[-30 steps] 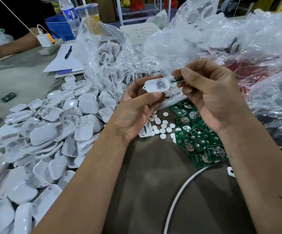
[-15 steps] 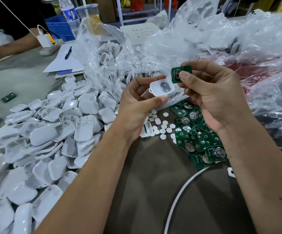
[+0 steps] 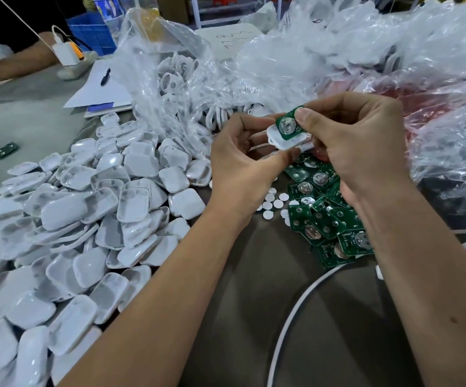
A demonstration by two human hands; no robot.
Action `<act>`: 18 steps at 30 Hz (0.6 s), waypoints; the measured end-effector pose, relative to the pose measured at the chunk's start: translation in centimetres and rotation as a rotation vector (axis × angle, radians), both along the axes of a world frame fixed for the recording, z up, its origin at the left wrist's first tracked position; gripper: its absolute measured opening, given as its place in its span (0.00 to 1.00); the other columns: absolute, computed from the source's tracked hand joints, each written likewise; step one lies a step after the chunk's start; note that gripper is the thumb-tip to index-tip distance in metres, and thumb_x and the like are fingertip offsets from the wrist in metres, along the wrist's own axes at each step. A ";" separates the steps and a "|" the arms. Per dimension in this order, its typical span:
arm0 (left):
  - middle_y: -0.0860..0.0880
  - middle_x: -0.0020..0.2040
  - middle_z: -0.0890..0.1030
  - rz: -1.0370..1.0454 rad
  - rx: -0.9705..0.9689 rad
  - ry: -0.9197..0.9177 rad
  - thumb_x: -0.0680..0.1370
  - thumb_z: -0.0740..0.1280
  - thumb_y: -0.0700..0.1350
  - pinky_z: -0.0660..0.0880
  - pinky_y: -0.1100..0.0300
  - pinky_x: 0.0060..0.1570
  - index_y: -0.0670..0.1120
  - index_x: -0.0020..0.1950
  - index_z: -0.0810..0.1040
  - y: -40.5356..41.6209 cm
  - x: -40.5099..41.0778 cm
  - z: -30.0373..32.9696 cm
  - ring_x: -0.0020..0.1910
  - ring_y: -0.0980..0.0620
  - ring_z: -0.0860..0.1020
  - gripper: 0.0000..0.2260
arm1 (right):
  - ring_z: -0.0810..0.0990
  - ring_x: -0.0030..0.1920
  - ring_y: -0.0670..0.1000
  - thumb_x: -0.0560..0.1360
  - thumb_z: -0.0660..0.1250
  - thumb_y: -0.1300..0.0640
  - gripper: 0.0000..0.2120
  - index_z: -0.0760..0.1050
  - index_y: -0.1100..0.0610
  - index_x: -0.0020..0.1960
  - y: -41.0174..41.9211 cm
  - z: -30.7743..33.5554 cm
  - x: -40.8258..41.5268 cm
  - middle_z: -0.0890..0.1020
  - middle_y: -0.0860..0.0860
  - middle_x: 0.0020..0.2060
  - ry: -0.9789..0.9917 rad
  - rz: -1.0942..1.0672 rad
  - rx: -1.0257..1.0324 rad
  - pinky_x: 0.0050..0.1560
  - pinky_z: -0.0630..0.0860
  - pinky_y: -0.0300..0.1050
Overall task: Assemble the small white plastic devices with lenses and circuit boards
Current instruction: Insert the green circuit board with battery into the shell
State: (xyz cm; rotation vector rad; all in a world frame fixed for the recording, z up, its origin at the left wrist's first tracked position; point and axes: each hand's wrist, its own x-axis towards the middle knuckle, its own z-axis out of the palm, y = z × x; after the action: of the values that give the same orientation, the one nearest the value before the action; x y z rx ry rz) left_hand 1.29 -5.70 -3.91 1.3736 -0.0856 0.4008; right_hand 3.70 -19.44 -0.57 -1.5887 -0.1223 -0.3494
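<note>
**One board going into one shell**

Two hands meet above the worktop (image 3: 254, 317). The left hand (image 3: 243, 169) grips a white plastic shell (image 3: 284, 141) by its edges, thumb below and fingers curled behind. The right hand (image 3: 357, 143) pinches a green circuit board (image 3: 289, 124) between thumb and fingers and holds it tilted against the shell's open face, the round metal battery clip facing up.

To seat it well, my judgement is that the board should be levelled first, its outline squared with the shell's rim, then pressed evenly at the edges and not on the metal clip. The left hand should keep the shell steady and clear of the opening.

Below the hands lie a heap of loose green circuit boards (image 3: 326, 222) and small white discs (image 3: 272, 201), presumably the lenses. A large pile of white shells (image 3: 86, 219) covers the left of the worktop.

Much is hidden. The right thumb covers one corner of the board, and the shell's interior cannot be seen, so whether a lens is already fitted or any locating pegs exist cannot be told. The clear plastic bags (image 3: 282, 65) behind blur their contents, and a white cable (image 3: 290, 317) runs out of view.
</note>
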 end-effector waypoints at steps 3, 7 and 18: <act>0.43 0.54 0.86 0.006 0.011 0.004 0.68 0.79 0.28 0.83 0.57 0.47 0.35 0.54 0.76 -0.1 -0.2 0.2 0.50 0.48 0.86 0.19 | 0.81 0.30 0.46 0.71 0.80 0.61 0.07 0.86 0.51 0.38 -0.1 -0.1 0.1 0.86 0.49 0.32 0.004 0.010 -0.005 0.35 0.79 0.42; 0.42 0.56 0.86 0.001 0.005 0.016 0.68 0.78 0.27 0.83 0.57 0.48 0.33 0.55 0.76 0.0 -0.3 0.2 0.52 0.48 0.86 0.19 | 0.79 0.29 0.45 0.71 0.80 0.61 0.07 0.86 0.51 0.37 -0.2 -0.2 0.3 0.85 0.48 0.30 0.002 0.033 0.002 0.34 0.76 0.40; 0.43 0.55 0.86 -0.014 0.003 0.007 0.68 0.78 0.26 0.81 0.61 0.45 0.34 0.54 0.76 0.1 -0.2 0.0 0.49 0.52 0.86 0.18 | 0.80 0.28 0.41 0.72 0.79 0.63 0.06 0.86 0.54 0.40 -0.1 -0.2 0.1 0.84 0.45 0.29 -0.025 0.051 -0.004 0.31 0.75 0.34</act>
State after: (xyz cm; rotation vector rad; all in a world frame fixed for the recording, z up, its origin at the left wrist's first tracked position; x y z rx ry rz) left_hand 1.06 -5.55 -3.90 1.3763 -0.0904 0.3844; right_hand 3.81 -19.50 -0.80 -1.5821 -0.1828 -0.3295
